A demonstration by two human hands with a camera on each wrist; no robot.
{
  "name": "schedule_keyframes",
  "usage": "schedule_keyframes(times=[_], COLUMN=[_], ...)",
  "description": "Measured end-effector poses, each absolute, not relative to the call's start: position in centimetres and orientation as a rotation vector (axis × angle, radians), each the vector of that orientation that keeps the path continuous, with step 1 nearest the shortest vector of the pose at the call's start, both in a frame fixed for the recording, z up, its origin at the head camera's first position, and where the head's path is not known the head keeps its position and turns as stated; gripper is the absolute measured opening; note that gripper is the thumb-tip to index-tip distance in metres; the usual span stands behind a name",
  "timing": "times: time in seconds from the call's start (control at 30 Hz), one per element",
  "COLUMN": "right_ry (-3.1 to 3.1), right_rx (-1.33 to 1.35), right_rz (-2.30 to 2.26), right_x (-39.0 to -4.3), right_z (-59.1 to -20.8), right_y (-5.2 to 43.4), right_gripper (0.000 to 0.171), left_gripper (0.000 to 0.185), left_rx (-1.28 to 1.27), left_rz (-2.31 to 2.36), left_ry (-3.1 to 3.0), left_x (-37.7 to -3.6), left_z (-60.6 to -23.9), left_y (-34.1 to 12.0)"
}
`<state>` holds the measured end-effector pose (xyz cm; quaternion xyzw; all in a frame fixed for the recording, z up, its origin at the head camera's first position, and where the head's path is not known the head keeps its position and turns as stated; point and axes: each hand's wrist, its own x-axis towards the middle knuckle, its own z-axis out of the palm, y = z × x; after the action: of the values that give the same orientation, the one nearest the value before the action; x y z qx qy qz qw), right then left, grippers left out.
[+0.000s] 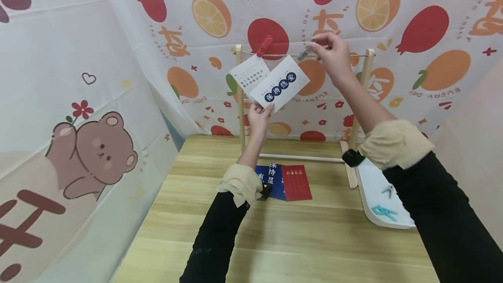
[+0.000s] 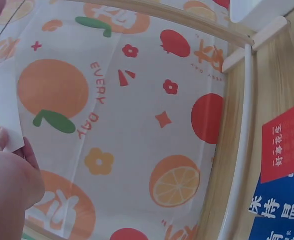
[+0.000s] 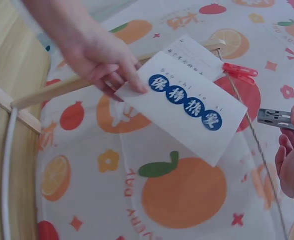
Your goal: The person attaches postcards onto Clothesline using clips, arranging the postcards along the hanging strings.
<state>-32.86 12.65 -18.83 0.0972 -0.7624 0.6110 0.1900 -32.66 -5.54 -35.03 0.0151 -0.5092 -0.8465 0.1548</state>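
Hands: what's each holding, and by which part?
Left hand pinches the white card by its lower corner. Right hand pinches the grey clip by its tail end.

Three views, all referenced to the wooden rack (image 1: 240, 99).
Head cam sits above the table (image 1: 283, 230), facing forward and down at the whole rack from mid distance. Left wrist cam is close beneath the rack (image 2: 246, 120), looking along its white lower bar at the backdrop. Right wrist cam is close by the rack's string, facing the white card (image 3: 184, 107), also visible in the head view (image 1: 280, 83).
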Motion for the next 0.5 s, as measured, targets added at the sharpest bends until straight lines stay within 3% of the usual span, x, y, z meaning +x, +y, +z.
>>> schedule_keyframes(times=[0.5], right_ry=[-2.319], right_rx=[0.145], right_rz=[1.715], right_x=[-35.3], right_z=[-17.1], right_y=[8.4], right_gripper=[0.029], left_gripper=[0.031], left_rx=[0.110], left_rz=[-2.455], left_ry=[-1.362], left_x=[-32.6], left_z=[-35.5], left_y=[-5.8])
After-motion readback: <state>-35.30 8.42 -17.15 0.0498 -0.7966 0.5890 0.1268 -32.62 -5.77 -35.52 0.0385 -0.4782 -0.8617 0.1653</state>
